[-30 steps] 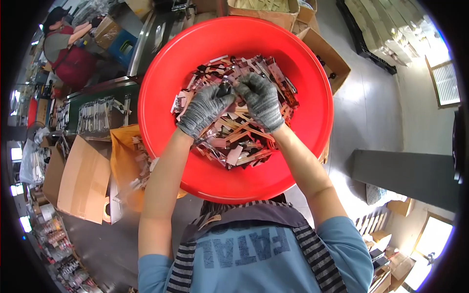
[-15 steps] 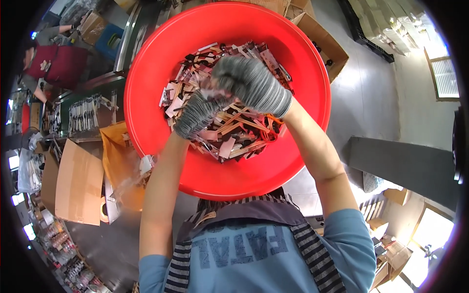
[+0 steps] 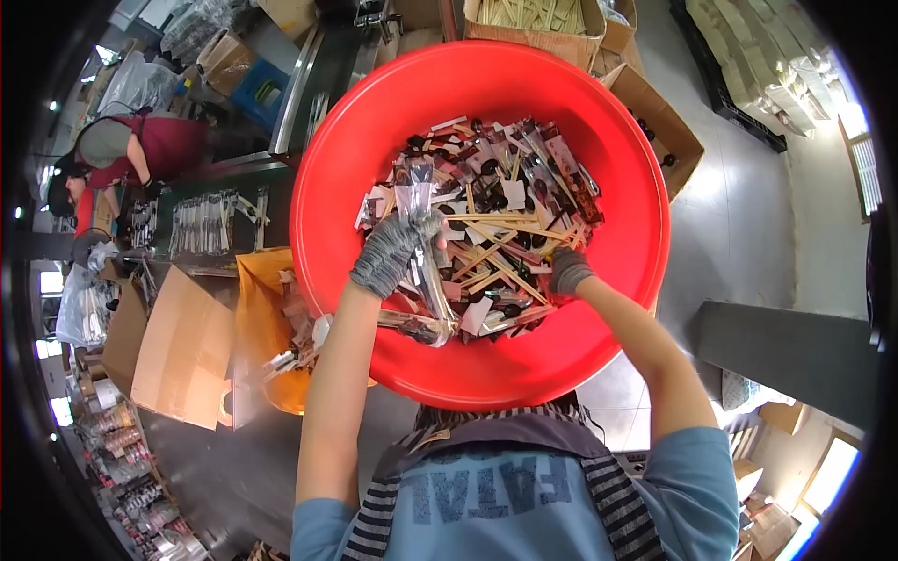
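Observation:
A big round red basin [image 3: 608, 122] in front of me holds a heap of clear-wrapped packets [image 3: 496, 215] with wooden chopsticks and dark spoons. My left hand [image 3: 391, 252], in a grey knit glove, is raised over the heap's left side and grips a clear packet [image 3: 416, 192] that sticks up from the fist. My right hand [image 3: 567, 271], also gloved in grey, is pushed into the right side of the heap among the chopsticks; its fingers are buried, so what it holds is hidden.
Left of the basin stand an orange bag [image 3: 267, 318] with scraps, a brown cardboard box [image 3: 178, 346] and a metal table with rows of packets [image 3: 201, 224]. A person in a red top [image 3: 140, 150] works at far left. Open cartons [image 3: 669, 131] lie beyond the basin.
Both hands were together over the heap's middle. Now they are apart: the left has lifted a packet at the left, the right has dropped into the pile at the right.

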`<state>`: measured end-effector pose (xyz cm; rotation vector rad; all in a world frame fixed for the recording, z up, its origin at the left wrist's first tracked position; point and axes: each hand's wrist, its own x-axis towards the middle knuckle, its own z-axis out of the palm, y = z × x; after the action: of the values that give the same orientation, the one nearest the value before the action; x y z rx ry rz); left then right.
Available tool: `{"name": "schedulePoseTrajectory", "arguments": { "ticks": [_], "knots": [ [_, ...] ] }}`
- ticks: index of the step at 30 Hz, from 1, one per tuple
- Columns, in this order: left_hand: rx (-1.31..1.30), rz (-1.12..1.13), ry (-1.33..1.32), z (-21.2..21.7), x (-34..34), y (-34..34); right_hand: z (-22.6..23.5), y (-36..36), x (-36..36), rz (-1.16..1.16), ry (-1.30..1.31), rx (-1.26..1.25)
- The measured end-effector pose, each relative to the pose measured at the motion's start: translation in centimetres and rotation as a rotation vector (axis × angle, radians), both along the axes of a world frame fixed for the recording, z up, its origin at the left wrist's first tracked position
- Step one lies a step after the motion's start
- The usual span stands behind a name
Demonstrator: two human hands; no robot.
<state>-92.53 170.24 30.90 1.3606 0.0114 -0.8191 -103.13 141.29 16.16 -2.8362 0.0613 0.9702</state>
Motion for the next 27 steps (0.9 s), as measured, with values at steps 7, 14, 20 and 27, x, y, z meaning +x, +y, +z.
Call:
{"name": "schedulePoseTrajectory", "arguments": {
  "ticks": [7,14,20,27],
  "knots": [
    [0.068,-0.029,-0.066,1.2,0.6,-0.3,5.4,-4.5,-2.2,-0.409,-0.097,0.801],
    [0.013,-0.115,0.047,0.4,-0.1,-2.6,12.2,-0.3,-1.6,-0.272,-0.191,0.567],
    [0.042,-0.128,-0.073,1.4,-0.5,-2.4,12.7,-0.2,-2.2,-0.313,-0.439,0.555],
    [0.064,-0.362,-0.12,2.0,-2.1,-3.8,12.9,3.7,-1.8,-0.041,-0.516,0.636]
  ]
}}
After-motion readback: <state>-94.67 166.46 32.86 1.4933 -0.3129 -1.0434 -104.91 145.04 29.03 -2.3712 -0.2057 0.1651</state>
